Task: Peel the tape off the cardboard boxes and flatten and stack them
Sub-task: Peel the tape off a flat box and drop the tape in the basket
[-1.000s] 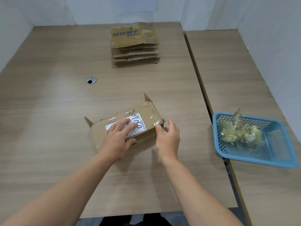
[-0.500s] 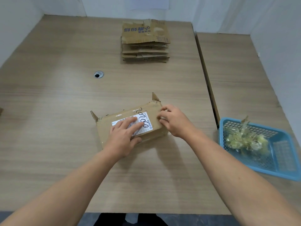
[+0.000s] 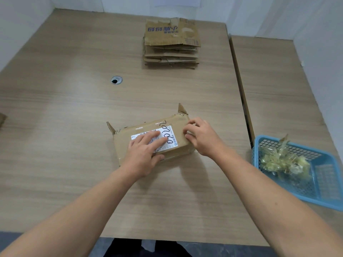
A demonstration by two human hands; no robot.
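Our left hand (image 3: 143,154) presses flat, fingers straight, on the label (image 3: 171,138) of the box (image 3: 121,145); our right hand (image 3: 202,138) pinches the box's right end, fingers curled.

Wooden table (image 3: 74,108), cable hole (image 3: 116,80); blue basket (image 3: 324,180) on side table (image 3: 269,86).

LIGHTING AND IMAGE QUALITY

Illumination: bright, even and diffuse, from overhead. A pale sheen lies on the table (image 3: 65,93) at the left. Shadows are soft-edged: one falls on the near right side of the box (image 3: 121,145), below the right hand (image 3: 202,138); fainter ones run beside both arms (image 3: 92,201). The tape (image 3: 282,160) in the basket (image 3: 315,191) shows small glints.

Focus: the centre is sharp and the handwriting on the label (image 3: 171,136) is legible, but the fine print is soft.

Distortion: wide-angle. The table edges bow, and the arms stretch toward the near corners.
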